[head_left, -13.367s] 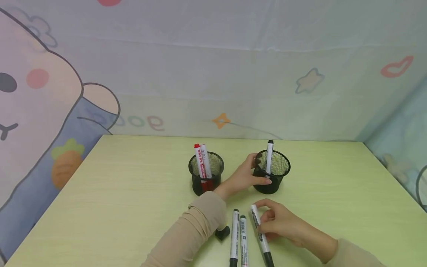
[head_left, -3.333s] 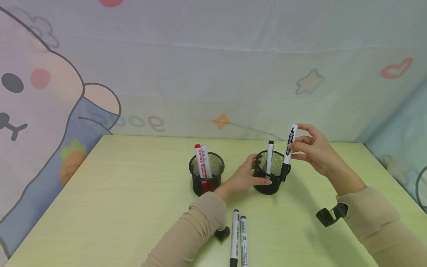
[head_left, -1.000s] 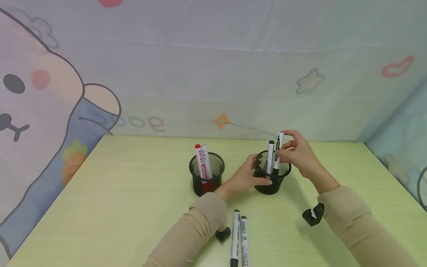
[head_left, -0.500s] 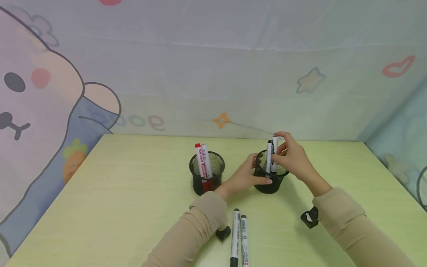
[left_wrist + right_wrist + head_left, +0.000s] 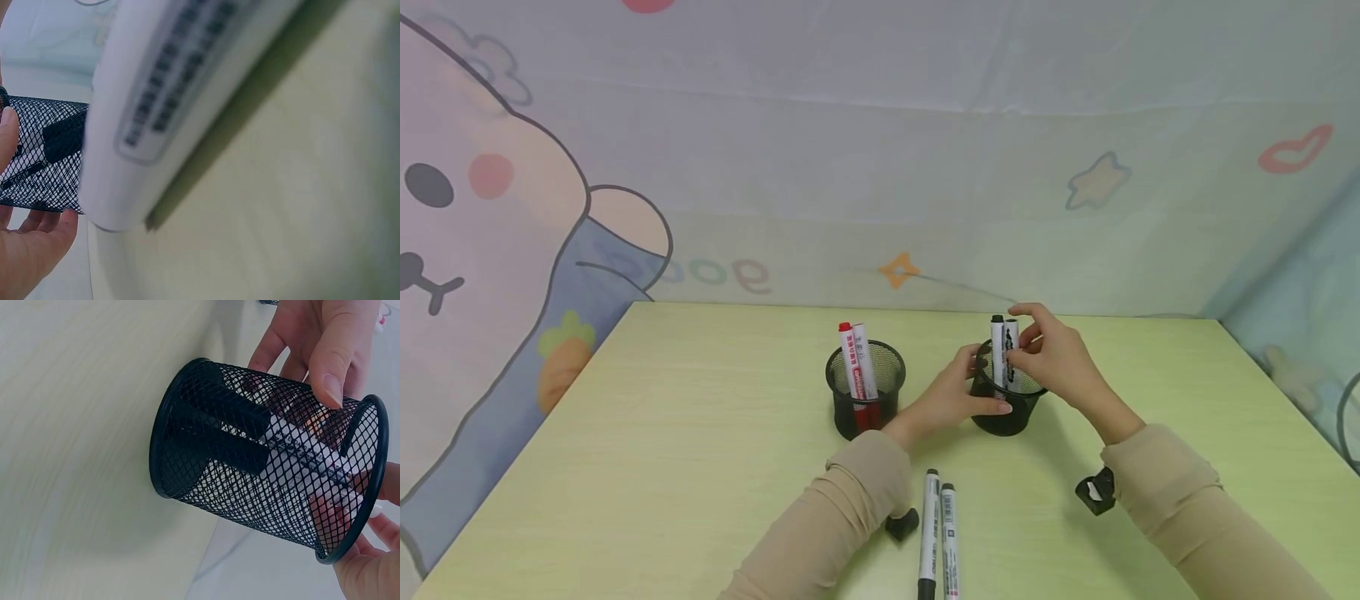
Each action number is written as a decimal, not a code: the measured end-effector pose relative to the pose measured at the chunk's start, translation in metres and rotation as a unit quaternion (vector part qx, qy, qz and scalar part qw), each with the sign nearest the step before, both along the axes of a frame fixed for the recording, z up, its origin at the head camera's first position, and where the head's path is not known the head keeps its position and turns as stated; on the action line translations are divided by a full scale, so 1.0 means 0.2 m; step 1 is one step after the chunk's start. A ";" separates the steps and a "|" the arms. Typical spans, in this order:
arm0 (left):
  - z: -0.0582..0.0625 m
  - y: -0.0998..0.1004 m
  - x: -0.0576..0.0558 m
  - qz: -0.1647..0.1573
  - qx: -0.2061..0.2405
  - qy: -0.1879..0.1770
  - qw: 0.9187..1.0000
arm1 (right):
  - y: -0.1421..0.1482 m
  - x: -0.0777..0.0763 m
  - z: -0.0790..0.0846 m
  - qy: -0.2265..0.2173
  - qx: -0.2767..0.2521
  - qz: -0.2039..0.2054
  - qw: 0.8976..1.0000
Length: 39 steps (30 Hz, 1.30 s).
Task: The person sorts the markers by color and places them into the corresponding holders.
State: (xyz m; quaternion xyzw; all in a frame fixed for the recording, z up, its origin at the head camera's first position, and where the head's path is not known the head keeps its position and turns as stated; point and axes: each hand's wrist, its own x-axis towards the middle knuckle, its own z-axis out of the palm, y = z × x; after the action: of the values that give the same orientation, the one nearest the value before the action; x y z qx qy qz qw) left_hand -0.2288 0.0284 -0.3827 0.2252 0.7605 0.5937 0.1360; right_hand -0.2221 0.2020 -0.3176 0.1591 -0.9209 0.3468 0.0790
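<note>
My left hand (image 5: 951, 396) grips the black mesh pen cup (image 5: 1007, 423) on the right, thumb across its near side and fingers round its left. Inside that cup my right hand (image 5: 1060, 362) pinches a white marker (image 5: 1012, 333), its black cap down near the cup's bottom. Beside it leans a second white marker (image 5: 997, 333) with a black end up. Through the mesh in the right wrist view, both black lower ends show near the cup base (image 5: 165, 425); the right hand's fingers (image 5: 369, 565) are at the rim.
A second mesh cup (image 5: 844, 419) stands to the left, holding a red-tipped marker (image 5: 848, 350) and another white marker (image 5: 867, 367). Two markers, one longer (image 5: 929, 525) and one slimmer (image 5: 950, 533), lie side by side on the table. A patterned cloth (image 5: 820, 167) hangs behind.
The right hand has lifted the marker from the table, carried it to the right cup and lowered it inside. The marker beside it has shifted slightly left. The left hand stays on the cup.
</note>
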 end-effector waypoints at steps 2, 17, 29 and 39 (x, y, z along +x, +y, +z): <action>0.00 0.00 0.00 0.001 -0.002 0.002 1.000 | 0.00 0.01 0.01 -0.002 -0.001 -0.003 1.000; 0.00 0.00 0.00 0.004 -0.006 0.006 1.000 | 0.02 0.02 0.03 -0.024 -0.020 -0.004 1.000; 0.00 0.00 0.00 0.006 0.000 0.000 1.000 | 0.02 0.07 0.08 -0.076 -0.095 0.023 0.992; 0.00 0.00 0.00 0.000 0.002 0.002 1.000 | 0.02 0.10 0.10 -0.128 -0.158 0.043 0.978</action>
State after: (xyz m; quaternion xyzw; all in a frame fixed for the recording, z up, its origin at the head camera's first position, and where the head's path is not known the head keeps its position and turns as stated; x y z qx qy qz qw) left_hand -0.2290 0.0281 -0.3821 0.2264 0.7598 0.5946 0.1340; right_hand -0.2019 0.2066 -0.2982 0.1383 -0.8495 0.5082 -0.0299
